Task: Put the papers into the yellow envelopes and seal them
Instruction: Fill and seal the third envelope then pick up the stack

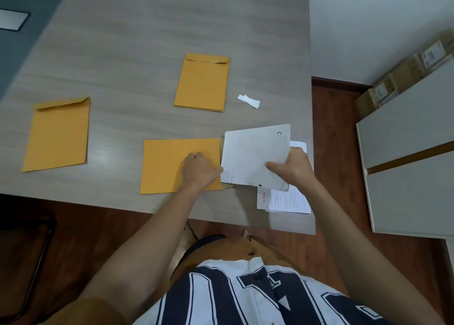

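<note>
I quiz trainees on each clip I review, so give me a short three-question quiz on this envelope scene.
1. True or false: the right hand holds white sheets at the right edge of the near envelope.
2. What lies on the table right of the far envelope stack? A) a pen B) a white strip C) a stapler
3. Which hand rests on the near envelope?
Key: 1 true; 2 B; 3 the left hand.
</note>
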